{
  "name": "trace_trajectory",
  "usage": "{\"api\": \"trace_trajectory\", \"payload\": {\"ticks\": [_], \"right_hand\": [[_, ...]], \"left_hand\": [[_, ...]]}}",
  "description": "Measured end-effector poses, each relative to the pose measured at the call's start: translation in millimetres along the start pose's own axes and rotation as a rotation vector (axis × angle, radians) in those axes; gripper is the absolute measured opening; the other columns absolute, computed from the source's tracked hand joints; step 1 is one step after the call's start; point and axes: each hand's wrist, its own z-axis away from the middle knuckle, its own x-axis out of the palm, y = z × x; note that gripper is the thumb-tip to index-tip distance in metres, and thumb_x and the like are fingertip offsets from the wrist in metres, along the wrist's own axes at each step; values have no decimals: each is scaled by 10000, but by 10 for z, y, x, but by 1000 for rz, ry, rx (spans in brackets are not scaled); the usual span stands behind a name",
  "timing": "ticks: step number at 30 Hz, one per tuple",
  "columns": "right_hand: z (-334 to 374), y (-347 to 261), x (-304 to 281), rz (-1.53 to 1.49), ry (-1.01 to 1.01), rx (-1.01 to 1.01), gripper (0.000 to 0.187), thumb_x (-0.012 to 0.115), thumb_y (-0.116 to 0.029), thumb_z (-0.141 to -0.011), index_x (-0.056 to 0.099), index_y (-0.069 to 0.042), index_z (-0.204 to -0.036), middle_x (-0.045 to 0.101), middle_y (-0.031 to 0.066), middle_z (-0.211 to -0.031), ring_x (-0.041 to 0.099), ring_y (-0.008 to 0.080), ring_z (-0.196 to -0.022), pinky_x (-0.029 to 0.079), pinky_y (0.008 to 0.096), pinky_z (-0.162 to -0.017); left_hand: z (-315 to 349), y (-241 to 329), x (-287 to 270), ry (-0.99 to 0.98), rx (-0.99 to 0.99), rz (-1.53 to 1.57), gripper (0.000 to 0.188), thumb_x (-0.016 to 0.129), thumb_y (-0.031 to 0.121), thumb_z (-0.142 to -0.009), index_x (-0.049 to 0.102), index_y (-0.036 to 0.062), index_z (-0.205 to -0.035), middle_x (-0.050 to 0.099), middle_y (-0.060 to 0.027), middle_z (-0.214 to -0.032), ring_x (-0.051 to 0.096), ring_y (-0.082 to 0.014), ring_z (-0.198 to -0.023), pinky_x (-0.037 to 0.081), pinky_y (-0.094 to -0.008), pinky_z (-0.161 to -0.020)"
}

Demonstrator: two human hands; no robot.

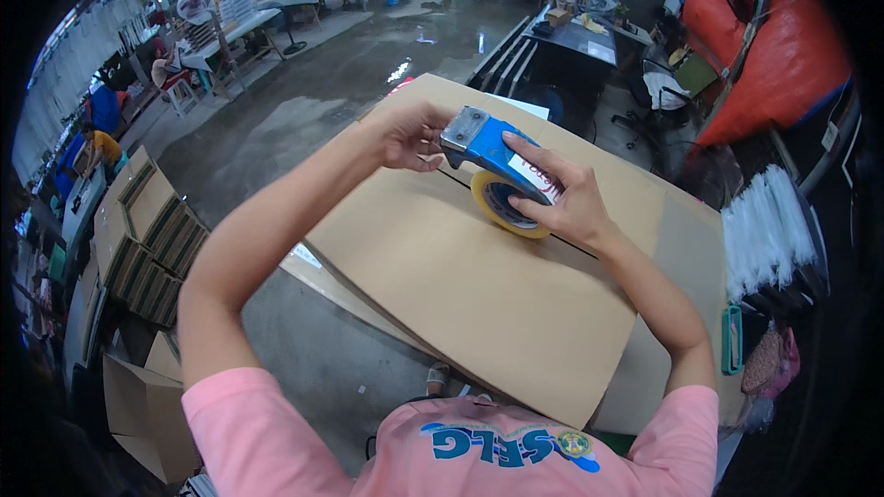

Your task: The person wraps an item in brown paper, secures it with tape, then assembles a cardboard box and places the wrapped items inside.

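On the left, a stack of brown boxes (152, 235) stands near the person, and its outer side is dim and hard to make out. Next comes the left hand (414, 136). Its fingers are bent and close to the metal end (466, 127) of a blue tape holder (502, 149). I cannot tell if they pinch the loose end of the tape, because clear tape would hardly show there.

The tape holder is up over a big brown box (451, 262), with its yellow roll of tape (502, 212) hanging underneath. A thin dark gap (578, 248) runs across the box top, partly hidden behind the roll. The right hand (571, 193) is wrapped around the holder; its thumb is near the roll, but some fingers are hidden.

It looks like the step is getting the tape ready. The next move seems to need a firm right hand and careful left fingers, away from the metal edge.

Far right, white bundles (769, 235) sit beside the box, and what holds them is too dark to tell.
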Motion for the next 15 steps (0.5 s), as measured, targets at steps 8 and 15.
{"api": "trace_trajectory", "payload": {"ticks": [8,15], "right_hand": [[-157,-206,-225,119,-201,249,589,749,-235,-711,594,-158,-1274,657,132,-1139,640,205,-958,464,312,-901],[-478,-367,-93,233,-315,286,535,743,-327,-691,652,-140,-1184,680,156,-1038,656,280,-899,488,350,-861]], "left_hand": [[-796,326,-1139,473,304,-466,124,687,200,-848,692,81,-882,547,15,-670,420,-74,-516,266,-266,-445],[-1276,204,-2293,653,240,-758,199,508,125,-819,574,-1,-680,468,-64,-609,383,-150,-518,282,-365,-477]]}}
